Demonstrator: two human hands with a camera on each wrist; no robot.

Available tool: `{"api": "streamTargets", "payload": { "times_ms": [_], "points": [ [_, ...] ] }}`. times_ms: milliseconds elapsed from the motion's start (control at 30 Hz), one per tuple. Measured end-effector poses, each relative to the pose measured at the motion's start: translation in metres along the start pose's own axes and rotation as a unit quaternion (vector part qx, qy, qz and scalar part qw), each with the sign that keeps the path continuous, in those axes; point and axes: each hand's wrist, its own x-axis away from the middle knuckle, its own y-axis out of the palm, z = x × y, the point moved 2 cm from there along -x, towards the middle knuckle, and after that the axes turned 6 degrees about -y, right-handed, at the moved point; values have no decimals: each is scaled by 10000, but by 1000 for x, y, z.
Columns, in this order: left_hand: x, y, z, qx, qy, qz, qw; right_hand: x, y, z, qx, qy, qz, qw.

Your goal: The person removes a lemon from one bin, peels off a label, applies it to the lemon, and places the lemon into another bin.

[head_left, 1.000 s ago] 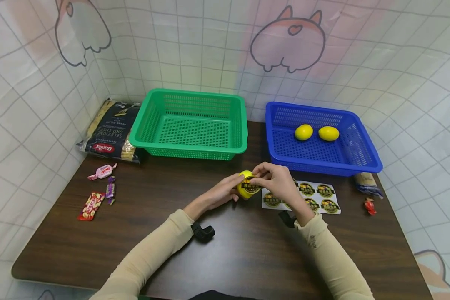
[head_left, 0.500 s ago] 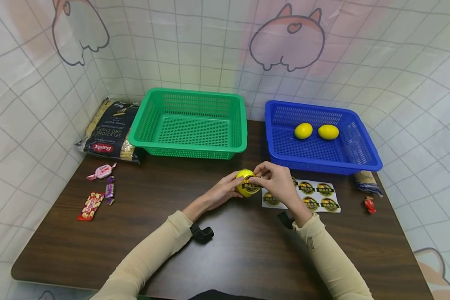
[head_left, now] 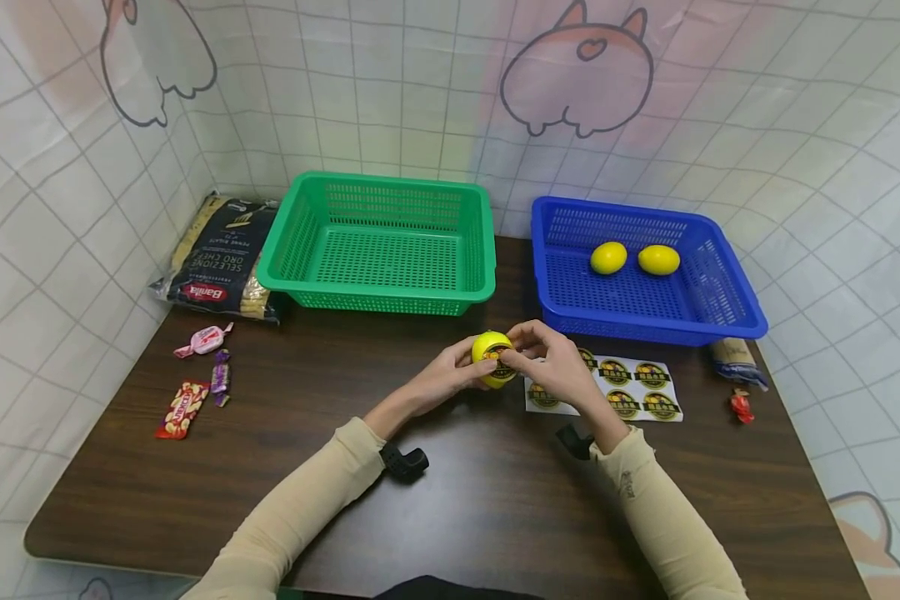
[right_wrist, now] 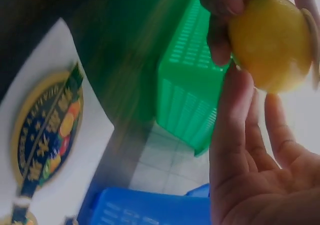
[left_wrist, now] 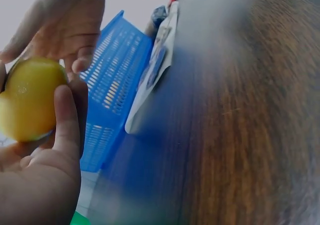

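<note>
My left hand [head_left: 441, 380] holds a yellow lemon [head_left: 486, 342] above the table, its thumb lying over the front of the fruit. A round black-and-gold sticker [head_left: 497, 362] lies against the lemon's front. With thumb and fingers, my right hand [head_left: 560, 368] pinches the sticker's right side. In the left wrist view the lemon [left_wrist: 35, 97] sits between the fingers of both hands. Seen from the right wrist, an edge of the sticker stands off the lemon [right_wrist: 270, 42]. Beneath the right hand lies a white sheet of stickers [head_left: 636, 387].
A green basket [head_left: 390, 302] stands at the back, a blue basket [head_left: 645, 328] to its right with two lemons [head_left: 608, 257] inside. Left are a pasta bag [head_left: 221, 254] and several wrapped sweets [head_left: 183, 408]. A brown packet [head_left: 735, 360] and red sweet [head_left: 741, 407] lie right.
The left hand has turned the lemon a little, and its thumb has moved down onto the sticker's lower left. The sticker now lies closer against the lemon. The right hand keeps its place.
</note>
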Motion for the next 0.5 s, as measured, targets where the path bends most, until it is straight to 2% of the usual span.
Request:
{"api": "streamTargets", "payload": {
  "times_ms": [100,267,500],
  "points": [
    [2,-1,-1,125,-13,-222,9997,1,0,1,-157,-57,-332,9993],
    [6,-4,-3,221,-24,-541,9983,1,-2,0,-622,-195,-635,9958],
    [11,-6,1,130,91,-624,9979,1,-6,4,-1458,-417,-838,9849]
  ]
}}
